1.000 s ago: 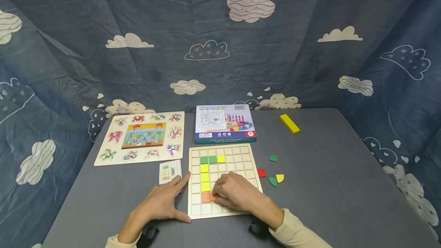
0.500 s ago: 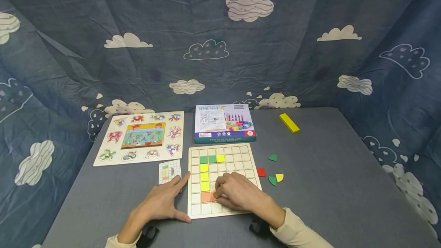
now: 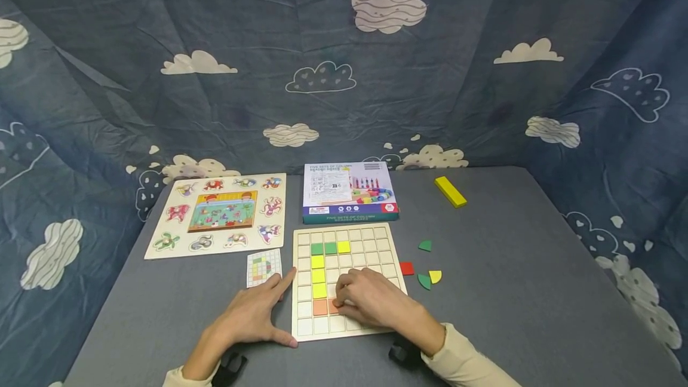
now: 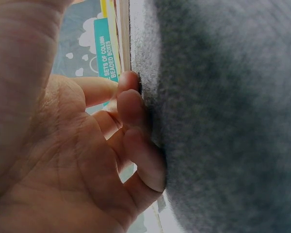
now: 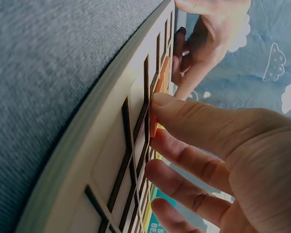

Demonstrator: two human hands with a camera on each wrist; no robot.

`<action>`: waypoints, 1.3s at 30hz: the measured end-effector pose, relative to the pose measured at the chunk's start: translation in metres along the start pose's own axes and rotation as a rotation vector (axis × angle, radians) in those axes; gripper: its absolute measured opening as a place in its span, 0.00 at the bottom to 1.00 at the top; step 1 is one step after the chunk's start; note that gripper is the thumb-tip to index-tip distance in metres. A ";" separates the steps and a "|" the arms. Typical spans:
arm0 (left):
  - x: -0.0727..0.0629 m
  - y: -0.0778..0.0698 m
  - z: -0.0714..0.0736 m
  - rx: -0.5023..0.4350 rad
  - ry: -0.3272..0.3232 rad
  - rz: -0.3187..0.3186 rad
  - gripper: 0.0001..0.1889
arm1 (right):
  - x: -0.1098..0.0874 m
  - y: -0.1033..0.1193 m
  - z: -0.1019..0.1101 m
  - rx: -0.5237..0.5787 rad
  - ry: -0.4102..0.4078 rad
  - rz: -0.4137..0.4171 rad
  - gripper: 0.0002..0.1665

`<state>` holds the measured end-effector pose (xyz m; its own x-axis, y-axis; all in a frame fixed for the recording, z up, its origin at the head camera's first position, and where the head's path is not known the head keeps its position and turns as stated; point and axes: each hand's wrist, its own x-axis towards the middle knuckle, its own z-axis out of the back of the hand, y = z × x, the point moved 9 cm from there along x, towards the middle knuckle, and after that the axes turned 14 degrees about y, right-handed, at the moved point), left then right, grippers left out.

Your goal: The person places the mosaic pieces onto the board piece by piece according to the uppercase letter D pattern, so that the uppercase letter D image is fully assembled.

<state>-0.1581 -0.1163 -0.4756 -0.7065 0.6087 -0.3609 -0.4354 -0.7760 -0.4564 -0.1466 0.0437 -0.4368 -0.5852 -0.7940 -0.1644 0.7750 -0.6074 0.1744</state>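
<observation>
Pale cream sleeves [image 3: 467, 358], softly creased from where I stand, with a boxy black device [image 3: 404, 353] beside each wrist [image 3: 426, 333].

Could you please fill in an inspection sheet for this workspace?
Surface: grey table under everything listed.
Job's things: grid board with green tiles, yellow tiles and an orange tile in cells; pattern card to its left; loose red piece, green pieces and yellow piece to its right.
Clutter: animal puzzle, box and yellow bar toward the back.
Hands: left hand rests at the board's left edge; right hand pinches a second orange tile.
Cables: nothing seen.
Surroundings: dark cloth printed with clouds.
</observation>
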 end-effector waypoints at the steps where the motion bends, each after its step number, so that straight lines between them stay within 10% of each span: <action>1: 0.000 0.000 0.000 -0.004 -0.001 0.000 0.69 | 0.000 0.000 0.000 0.006 0.001 -0.004 0.06; 20: -0.001 0.001 0.001 -0.027 0.004 0.011 0.70 | -0.035 -0.033 0.029 0.096 -0.099 0.026 0.11; 39: -0.001 0.001 0.001 -0.022 0.005 -0.002 0.71 | -0.116 -0.126 0.008 0.357 -0.100 -0.273 0.13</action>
<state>-0.1586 -0.1179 -0.4753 -0.7026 0.6112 -0.3644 -0.4243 -0.7710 -0.4749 -0.1781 0.2124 -0.4316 -0.7901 -0.5919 -0.1592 0.4694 -0.7514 0.4638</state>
